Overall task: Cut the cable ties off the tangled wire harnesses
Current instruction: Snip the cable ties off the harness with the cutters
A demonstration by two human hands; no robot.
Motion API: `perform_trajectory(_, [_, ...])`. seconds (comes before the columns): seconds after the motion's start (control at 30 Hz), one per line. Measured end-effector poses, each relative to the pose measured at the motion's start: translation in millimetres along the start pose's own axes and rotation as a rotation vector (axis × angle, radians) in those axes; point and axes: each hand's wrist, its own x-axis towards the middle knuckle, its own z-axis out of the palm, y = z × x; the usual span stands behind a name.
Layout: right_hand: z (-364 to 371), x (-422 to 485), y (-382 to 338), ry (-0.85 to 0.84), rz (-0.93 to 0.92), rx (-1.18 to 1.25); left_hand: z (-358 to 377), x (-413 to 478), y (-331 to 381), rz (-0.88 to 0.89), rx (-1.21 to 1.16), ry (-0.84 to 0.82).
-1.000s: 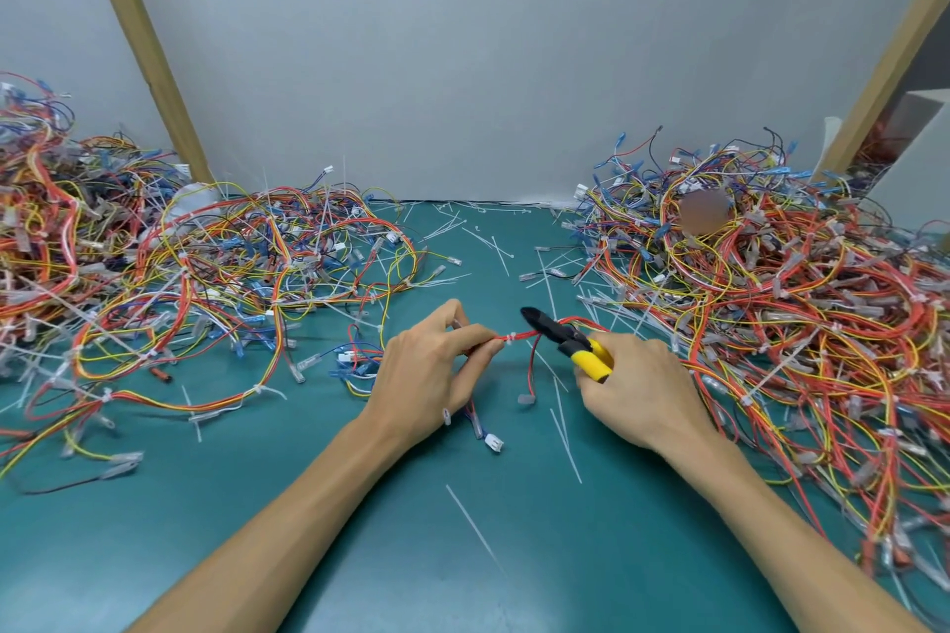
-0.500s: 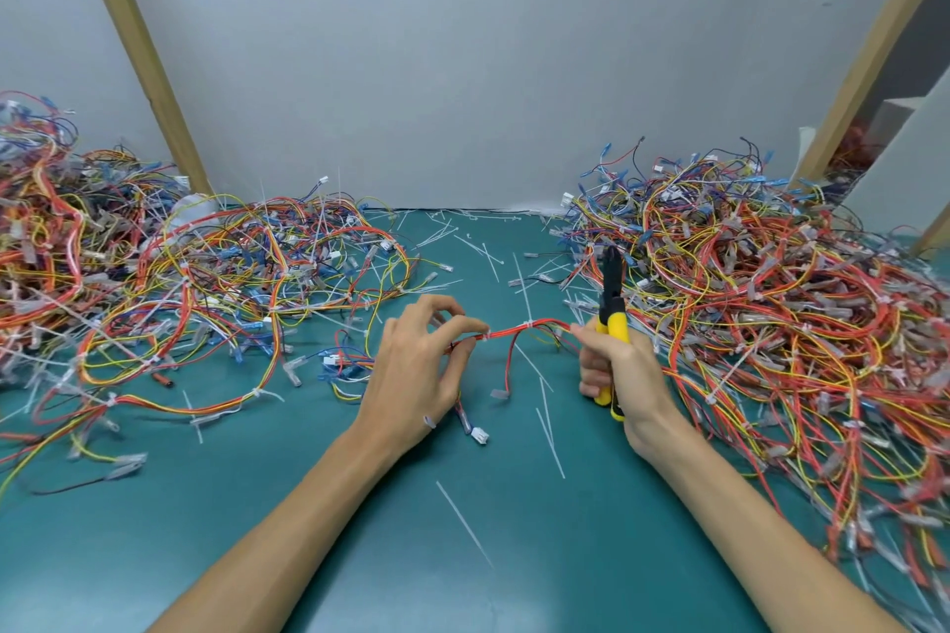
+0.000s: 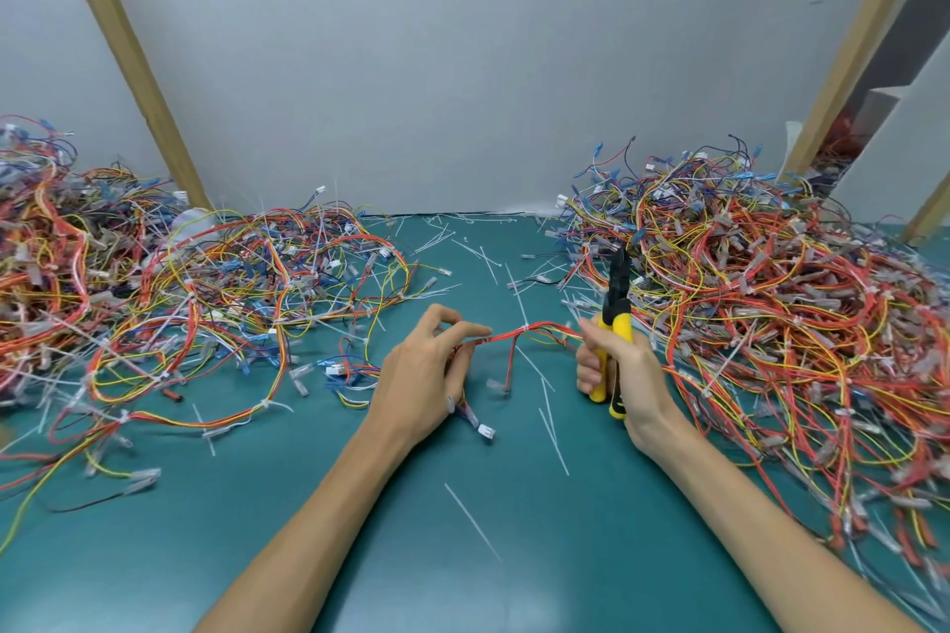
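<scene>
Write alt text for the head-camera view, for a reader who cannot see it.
A red wire harness spans between two bare hands over a green table: the left hand pinches it, and the right hand grips upright yellow-handled cutters. A white cable tie sits mid-span. On both sides lie tangled wire piles.

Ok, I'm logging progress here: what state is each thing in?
left hand: pinches the red harness.
right hand: grips the yellow-handled cutters.
yellow-handled cutters: upright, clear of the harness.
red harness: stretched between both hands.
white cable tie: uncut, around the harness.
cut tie strips: loose on the green mat.
</scene>
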Motion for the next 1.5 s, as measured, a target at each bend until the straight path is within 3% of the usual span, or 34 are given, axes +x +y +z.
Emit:
perform_trajectory(0.4, [1,-4,-4,-0.035,-0.013,0.006,0,2,-4,-0.011,-0.043,0.001])
perform_trajectory(0.63, [7,-6,-2,-0.081,-0.012,0.262,-1,2,-11,-0.030,-0.074,0.063])
perform_trajectory(0.97, [5,-1,4,-0.128,-0.011,0.162,1,-4,-10,-0.023,-0.022,0.043])
perform_trajectory(1.03, [5,-1,4,-0.138,-0.009,0.171,2,-4,-8,0.012,0.142,0.043])
perform_trajectory(1.13, [4,1,4,-0.148,-0.007,0.186,3,-3,0,0.147,0.577,0.057])
perform_trajectory(1.23, [3,1,2,-0.156,0.005,0.179,-2,0,14,0.224,0.769,-0.085])
perform_trajectory(1.33, [3,0,-1,-0.187,0.029,0.142,-4,9,21,0.106,0.551,-0.248])
perform_trajectory(1.5, [5,2,-2,-0.232,0.088,0.085,-7,27,20,-0.181,0.054,-0.299])
